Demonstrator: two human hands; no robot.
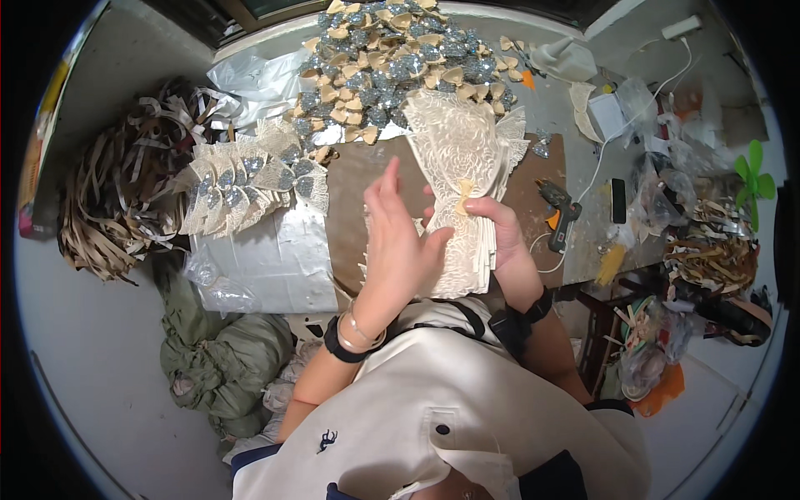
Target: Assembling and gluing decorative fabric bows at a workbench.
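Note:
In front of my chest, a stack of cream lace bows (457,137) with a raised rose pattern stands over the table's near edge. My right hand (512,242) grips its right side, the thumb pressed on a beige band at the narrow waist of the top bow. Left of the stack, my left hand (392,246) is raised with its fingers stretched out, the thumb close to the lace. I see nothing held in it. Whether its fingertips touch anything behind is hidden. Finished-looking lace bows with silver sequin centres (242,185) lie overlapped on the left.
A heap of small beige and silver sequin bows (392,62) covers the back. A black glue gun (562,215) with an orange trigger and a dark phone (618,200) lie at right. Ribbon strips (108,204) hang at left; a green fan (755,182) stands far right.

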